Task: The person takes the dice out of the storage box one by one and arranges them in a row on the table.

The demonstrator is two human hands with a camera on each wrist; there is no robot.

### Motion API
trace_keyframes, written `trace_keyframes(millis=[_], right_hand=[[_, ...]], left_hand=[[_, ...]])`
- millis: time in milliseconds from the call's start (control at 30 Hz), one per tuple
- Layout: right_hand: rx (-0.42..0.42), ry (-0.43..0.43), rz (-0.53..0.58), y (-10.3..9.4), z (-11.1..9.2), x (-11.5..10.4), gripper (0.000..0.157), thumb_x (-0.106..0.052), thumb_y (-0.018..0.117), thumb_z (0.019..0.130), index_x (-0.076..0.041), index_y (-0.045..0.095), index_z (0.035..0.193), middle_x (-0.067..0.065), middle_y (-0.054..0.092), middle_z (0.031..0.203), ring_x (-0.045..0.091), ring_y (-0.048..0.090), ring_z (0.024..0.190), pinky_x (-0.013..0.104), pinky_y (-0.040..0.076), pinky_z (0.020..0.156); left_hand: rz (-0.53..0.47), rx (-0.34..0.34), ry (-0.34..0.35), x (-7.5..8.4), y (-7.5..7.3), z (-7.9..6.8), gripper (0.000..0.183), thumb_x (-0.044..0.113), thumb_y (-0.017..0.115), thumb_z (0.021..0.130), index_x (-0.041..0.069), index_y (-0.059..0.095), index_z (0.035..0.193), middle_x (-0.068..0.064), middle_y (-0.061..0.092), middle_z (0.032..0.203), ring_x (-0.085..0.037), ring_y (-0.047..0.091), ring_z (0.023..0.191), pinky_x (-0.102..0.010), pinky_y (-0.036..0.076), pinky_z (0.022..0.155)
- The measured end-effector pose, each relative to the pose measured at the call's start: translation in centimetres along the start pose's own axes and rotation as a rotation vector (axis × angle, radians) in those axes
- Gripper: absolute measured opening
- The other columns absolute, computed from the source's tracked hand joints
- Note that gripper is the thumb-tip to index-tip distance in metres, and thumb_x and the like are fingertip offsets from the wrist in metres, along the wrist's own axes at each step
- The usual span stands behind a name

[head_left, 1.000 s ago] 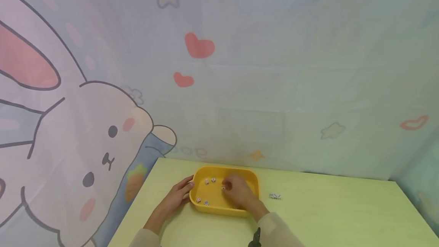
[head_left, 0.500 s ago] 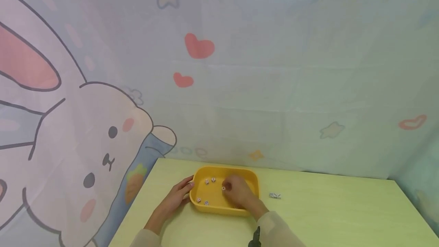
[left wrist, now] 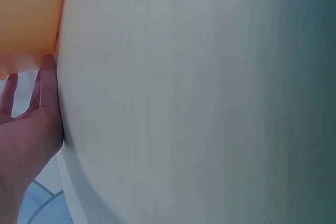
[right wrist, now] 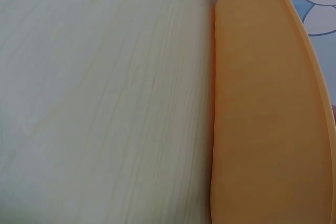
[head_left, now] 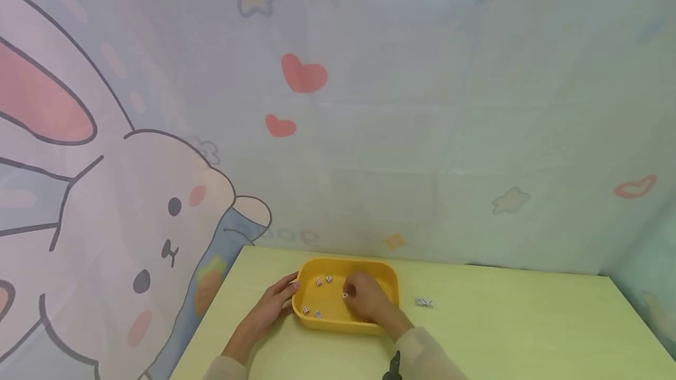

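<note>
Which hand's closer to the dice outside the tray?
Right. The right hand is inside the tray, with the dice just beyond the tray's right wall. The left hand is at the tray's left end, farther away.

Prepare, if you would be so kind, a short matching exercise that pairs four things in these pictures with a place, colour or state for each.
Column one
1. Left hand
2. Tray
3. Rabbit
4. Right hand

Column two
A. Reaching over the tray floor, fingertips at a die
B. Yellow in the head view
C. At the tray's left end
D. Printed on the backdrop

Right pairs: 1-C, 2-B, 3-D, 4-A.
</note>
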State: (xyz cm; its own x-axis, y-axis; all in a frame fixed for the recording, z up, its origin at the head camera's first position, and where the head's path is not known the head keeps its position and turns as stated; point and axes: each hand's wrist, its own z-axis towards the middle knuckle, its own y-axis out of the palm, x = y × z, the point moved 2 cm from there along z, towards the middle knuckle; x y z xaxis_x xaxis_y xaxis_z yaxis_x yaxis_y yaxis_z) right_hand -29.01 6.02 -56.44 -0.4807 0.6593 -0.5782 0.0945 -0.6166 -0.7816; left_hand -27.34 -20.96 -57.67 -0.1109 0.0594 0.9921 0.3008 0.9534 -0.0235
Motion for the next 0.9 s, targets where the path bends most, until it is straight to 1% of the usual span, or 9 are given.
trace_keyframes(millis=[133,233,400,500,600,700,767,833,900], right_hand=[[-0.005,-0.021,-0.013,0.0,0.1,-0.1,0.006,-0.002,0.077,0.091,-0.006,0.074,0.088,0.000,0.066,0.086,0.016,0.060,0.081,0.037,0.057,0.074],[-0.015,-0.019,-0.025,0.1,0.0,-0.2,0.006,-0.003,0.077,0.092,-0.008,0.074,0.089,0.000,0.066,0.088,0.018,0.061,0.083,0.039,0.057,0.077],[-0.053,-0.011,-0.089,0.1,-0.2,-0.6,0.007,-0.006,0.076,0.094,-0.008,0.072,0.089,-0.001,0.060,0.088,0.017,0.058,0.082,0.037,0.056,0.076],[-0.086,-0.027,-0.131,-0.1,-0.1,-0.8,0.010,-0.007,0.076,0.094,-0.009,0.070,0.087,-0.002,0.058,0.086,0.016,0.056,0.080,0.036,0.055,0.074],[-0.116,-0.036,-0.118,-0.6,-0.1,-1.0,0.010,-0.008,0.076,0.093,-0.010,0.069,0.087,-0.003,0.059,0.086,0.015,0.055,0.080,0.035,0.054,0.075],[-0.159,-0.012,-0.028,-1.8,0.1,-0.9,0.008,-0.011,0.075,0.094,-0.013,0.069,0.091,-0.005,0.060,0.086,0.014,0.055,0.081,0.034,0.052,0.075],[-0.171,-0.015,0.040,-2.8,0.0,-0.7,0.007,-0.011,0.074,0.095,-0.014,0.068,0.094,-0.006,0.060,0.087,0.013,0.055,0.082,0.032,0.050,0.075],[-0.165,-0.045,0.081,-4.2,-0.2,-0.4,0.007,-0.009,0.073,0.094,-0.012,0.068,0.095,-0.006,0.060,0.087,0.012,0.055,0.082,0.031,0.049,0.074],[-0.130,-0.103,0.076,-5.8,-0.5,-0.1,0.007,-0.005,0.073,0.093,-0.011,0.069,0.094,-0.006,0.061,0.087,0.011,0.054,0.081,0.030,0.049,0.073]], left_hand=[[-0.003,-0.004,0.011,-0.2,-0.2,0.0,0.068,0.040,0.055,0.111,0.005,0.033,0.166,-0.025,0.038,0.165,-0.042,0.043,0.147,-0.043,0.052,0.110],[-0.002,0.000,0.009,-0.3,-0.3,-0.1,0.068,0.040,0.055,0.111,0.006,0.034,0.166,-0.024,0.038,0.165,-0.041,0.043,0.147,-0.043,0.053,0.110],[0.003,0.005,0.011,-0.2,0.1,-0.3,0.066,0.038,0.054,0.112,0.004,0.033,0.165,-0.026,0.036,0.165,-0.043,0.042,0.147,-0.044,0.052,0.111],[-0.004,0.007,0.003,-0.2,0.2,-0.2,0.065,0.037,0.055,0.112,0.005,0.034,0.165,-0.025,0.036,0.166,-0.042,0.042,0.148,-0.044,0.051,0.112],[-0.008,0.014,0.001,-0.1,0.1,-0.2,0.066,0.037,0.056,0.111,0.005,0.035,0.165,-0.024,0.038,0.165,-0.042,0.043,0.147,-0.046,0.051,0.112],[-0.010,0.026,0.002,0.2,0.2,0.1,0.065,0.037,0.056,0.111,0.006,0.036,0.165,-0.023,0.039,0.165,-0.041,0.044,0.147,-0.046,0.051,0.112],[-0.010,0.034,0.000,0.2,0.2,0.3,0.065,0.038,0.057,0.111,0.006,0.036,0.165,-0.023,0.040,0.164,-0.040,0.045,0.147,-0.046,0.051,0.112],[-0.015,0.041,0.000,0.1,0.3,0.3,0.065,0.037,0.057,0.111,0.006,0.037,0.164,-0.023,0.040,0.164,-0.040,0.045,0.146,-0.045,0.051,0.112],[-0.020,0.048,-0.001,-0.1,0.4,0.4,0.065,0.037,0.057,0.111,0.006,0.037,0.164,-0.024,0.041,0.164,-0.040,0.045,0.146,-0.046,0.051,0.112]])
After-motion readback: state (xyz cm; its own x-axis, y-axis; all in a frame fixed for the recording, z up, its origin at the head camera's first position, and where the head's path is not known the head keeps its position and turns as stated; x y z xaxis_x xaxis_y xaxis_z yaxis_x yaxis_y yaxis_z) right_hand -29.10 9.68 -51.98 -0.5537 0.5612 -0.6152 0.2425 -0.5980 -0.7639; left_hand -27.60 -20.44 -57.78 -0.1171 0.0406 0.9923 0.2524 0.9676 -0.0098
